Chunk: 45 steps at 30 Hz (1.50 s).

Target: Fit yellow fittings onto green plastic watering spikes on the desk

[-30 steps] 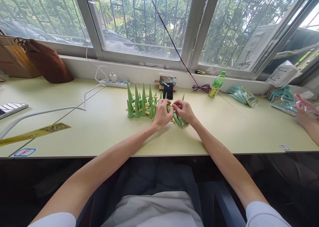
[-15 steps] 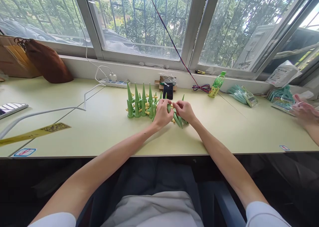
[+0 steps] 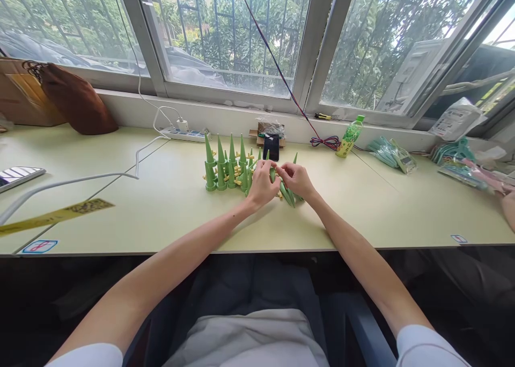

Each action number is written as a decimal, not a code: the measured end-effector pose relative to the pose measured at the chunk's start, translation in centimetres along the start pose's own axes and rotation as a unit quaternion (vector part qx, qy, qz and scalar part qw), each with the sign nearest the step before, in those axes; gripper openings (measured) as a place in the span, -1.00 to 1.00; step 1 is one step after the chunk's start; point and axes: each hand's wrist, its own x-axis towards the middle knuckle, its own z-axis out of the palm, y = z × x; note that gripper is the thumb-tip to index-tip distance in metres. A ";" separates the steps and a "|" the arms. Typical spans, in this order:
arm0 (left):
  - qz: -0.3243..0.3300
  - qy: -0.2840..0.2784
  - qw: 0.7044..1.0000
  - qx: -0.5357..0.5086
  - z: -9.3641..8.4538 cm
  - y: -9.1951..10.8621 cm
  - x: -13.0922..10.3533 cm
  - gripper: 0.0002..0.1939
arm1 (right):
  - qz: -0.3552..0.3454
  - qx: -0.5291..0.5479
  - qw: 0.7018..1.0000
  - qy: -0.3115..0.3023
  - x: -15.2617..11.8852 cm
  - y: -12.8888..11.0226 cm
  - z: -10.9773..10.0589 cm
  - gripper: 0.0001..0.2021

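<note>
Several green cones (image 3: 221,176) with small yellow parts stand in rows on the pale table, left of my hands. My left hand (image 3: 263,183) is closed around a green cone piece (image 3: 272,174), its fingers bent over the top. Close beside it, my right hand (image 3: 296,179) is pinched, fingertips near the same piece; whatever lies between them is too small to make out. Below and between the hands, more green cones (image 3: 287,195) lie tilted on the table with a yellow bit next to them.
Behind the cones are a black phone (image 3: 271,147), a power strip (image 3: 189,134) and a green-capped bottle (image 3: 350,137). Bagged teal items (image 3: 392,154) lie to the right. Another person's hand (image 3: 509,208) is at the right edge. A white cable (image 3: 80,179) crosses the left side.
My right hand has shifted slightly left, towards my left hand. At the far right, the other person's hand has moved away to the right and lower.
</note>
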 end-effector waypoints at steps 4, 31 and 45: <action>0.001 0.001 1.000 0.001 0.1 0.0 0.0 -0.79 | -0.001 0.001 1.000 -0.009 0.0 0.0 0.0 -0.48; 0.014 -0.001 1.000 0.007 0.2 -0.3 -0.1 -0.78 | -0.015 -0.017 0.999 -0.025 0.0 0.1 0.0 -0.42; 0.007 -0.006 1.000 0.004 0.1 0.0 -0.1 -0.78 | -0.013 -0.032 0.999 -0.025 0.0 0.3 0.1 -0.40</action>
